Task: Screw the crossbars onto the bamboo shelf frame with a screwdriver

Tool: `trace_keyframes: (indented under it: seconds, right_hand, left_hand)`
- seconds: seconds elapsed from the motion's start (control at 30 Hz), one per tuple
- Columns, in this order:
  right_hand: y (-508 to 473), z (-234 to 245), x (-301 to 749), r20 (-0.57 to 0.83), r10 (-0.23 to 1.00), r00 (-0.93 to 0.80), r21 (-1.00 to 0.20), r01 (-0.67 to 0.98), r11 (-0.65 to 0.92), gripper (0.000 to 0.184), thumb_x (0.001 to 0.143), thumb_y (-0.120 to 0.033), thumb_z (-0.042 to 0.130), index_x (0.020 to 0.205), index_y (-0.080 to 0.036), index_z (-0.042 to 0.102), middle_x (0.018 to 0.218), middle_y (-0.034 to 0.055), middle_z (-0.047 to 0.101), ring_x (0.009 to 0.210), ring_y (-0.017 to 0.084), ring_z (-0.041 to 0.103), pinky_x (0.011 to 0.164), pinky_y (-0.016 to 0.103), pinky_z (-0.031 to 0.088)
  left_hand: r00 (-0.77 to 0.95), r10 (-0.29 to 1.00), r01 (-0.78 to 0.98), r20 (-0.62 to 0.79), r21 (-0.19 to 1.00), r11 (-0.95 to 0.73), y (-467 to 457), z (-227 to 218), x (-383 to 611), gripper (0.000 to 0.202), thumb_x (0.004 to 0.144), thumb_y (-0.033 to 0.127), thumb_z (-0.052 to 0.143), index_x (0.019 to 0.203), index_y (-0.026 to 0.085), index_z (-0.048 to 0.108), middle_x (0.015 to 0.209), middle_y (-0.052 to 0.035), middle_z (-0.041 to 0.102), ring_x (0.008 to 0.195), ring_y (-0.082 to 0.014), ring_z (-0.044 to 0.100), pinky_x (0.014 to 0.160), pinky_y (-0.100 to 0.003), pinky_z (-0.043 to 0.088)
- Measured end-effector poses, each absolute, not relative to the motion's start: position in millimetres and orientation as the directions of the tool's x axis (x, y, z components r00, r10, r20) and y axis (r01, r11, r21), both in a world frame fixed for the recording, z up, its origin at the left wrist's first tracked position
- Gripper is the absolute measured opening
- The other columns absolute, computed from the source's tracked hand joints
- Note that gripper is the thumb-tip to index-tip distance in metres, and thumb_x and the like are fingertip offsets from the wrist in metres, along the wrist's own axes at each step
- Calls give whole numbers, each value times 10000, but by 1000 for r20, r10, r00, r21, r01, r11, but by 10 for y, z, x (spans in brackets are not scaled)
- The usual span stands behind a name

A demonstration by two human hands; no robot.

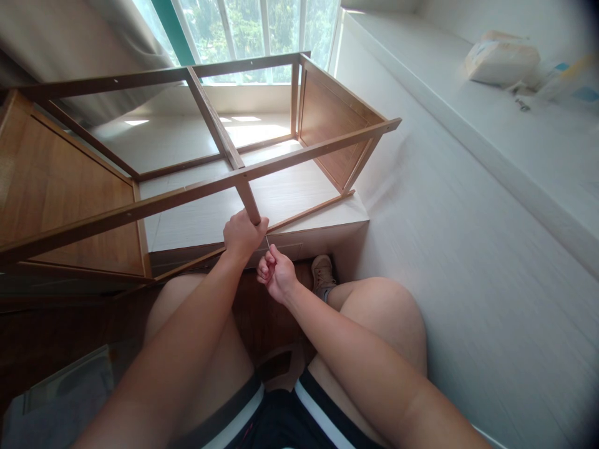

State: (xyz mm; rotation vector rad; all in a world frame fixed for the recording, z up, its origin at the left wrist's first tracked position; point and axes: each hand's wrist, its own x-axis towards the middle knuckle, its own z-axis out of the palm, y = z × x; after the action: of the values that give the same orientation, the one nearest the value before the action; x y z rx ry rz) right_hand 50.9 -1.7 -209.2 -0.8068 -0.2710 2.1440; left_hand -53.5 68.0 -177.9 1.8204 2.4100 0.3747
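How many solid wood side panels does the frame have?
2. One panel at the left end, one panel at the far right end by the window. The left hand grips the centre bar; other faces look open.

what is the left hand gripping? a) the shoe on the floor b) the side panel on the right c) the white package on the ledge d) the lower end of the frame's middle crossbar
d: the left hand is closed around the bottom end of the middle crossbar of the wooden frame, while the right hand pinches a thin metal tool just beside it.
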Motion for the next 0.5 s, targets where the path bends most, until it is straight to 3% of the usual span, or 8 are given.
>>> trace_keyframes:
  seconds: [0.13,0.5]
  right_hand:
    - [14,-2124,491,-471,795,-382,-545,-583,-603,426,948,-456,451,616,-227,310,437,-47,445,367,95,298,380,209,209]
    - [-7,-2224,436,-430,889,-158,-815,-356,-458,431,948,-464,406,589,-232,350,404,-39,456,330,86,310,358,229,203]
  left_hand:
    - [-281,957,932,73,259,254,680,-1781,-537,483,875,499,333,965,169,674,893,-136,703,872,-310,649,783,-364,461]
    - [-304,950,925,75,262,275,690,-1772,-540,478,867,509,367,946,164,687,897,-151,707,872,-328,655,769,-377,473]
